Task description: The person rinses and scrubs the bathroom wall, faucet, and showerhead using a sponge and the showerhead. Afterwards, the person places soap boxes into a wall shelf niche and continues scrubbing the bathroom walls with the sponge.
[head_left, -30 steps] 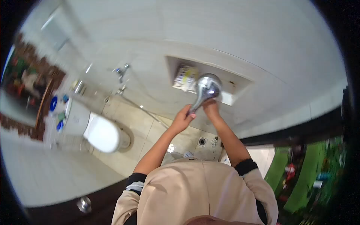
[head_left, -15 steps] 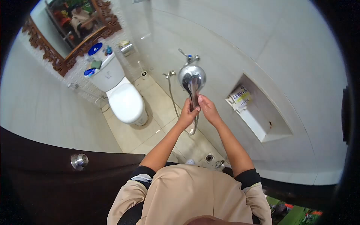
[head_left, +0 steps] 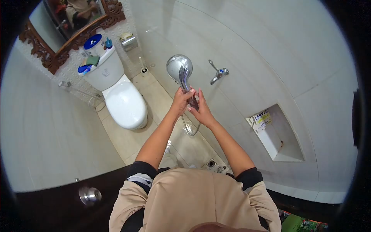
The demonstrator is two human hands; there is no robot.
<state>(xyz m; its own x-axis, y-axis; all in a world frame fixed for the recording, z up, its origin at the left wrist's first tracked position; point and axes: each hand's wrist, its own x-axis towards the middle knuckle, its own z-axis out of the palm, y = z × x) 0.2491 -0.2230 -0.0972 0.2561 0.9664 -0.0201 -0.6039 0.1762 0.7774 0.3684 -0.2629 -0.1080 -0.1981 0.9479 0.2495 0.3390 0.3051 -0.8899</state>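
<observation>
In the head view, the two hands are close together in front of the body, meeting on one chrome shower head [head_left: 178, 69]. The left hand [head_left: 179, 102] is clamped round its handle, with the thumb across the front. The right hand [head_left: 203, 112] curves against the right side and lower end of the handle, thumb and fingers touching it; whether it truly grips, I cannot tell. The rounded head lies just beyond the hands and slightly to their left, its shiny back towards the camera. Its flexible hose [head_left: 190, 133] loops down just below the hands.

Beyond the right hand and to its right, a tap [head_left: 219, 73] with a lever sticks out of the wall. Further right and nearer the body, a wall niche [head_left: 288, 149] holds upright packaging [head_left: 262, 117] marked LERVIA. To the left of the hands stands a white toilet [head_left: 125, 102], lid down; on its tank, further off, are a blue-lidded tub [head_left: 92, 41] and a green sponge [head_left: 92, 60]. Between the hands and the body, a drain [head_left: 211, 164] sits in the tiled floor [head_left: 158, 98]. Nearer the body on the left is a round door knob [head_left: 90, 196].
</observation>
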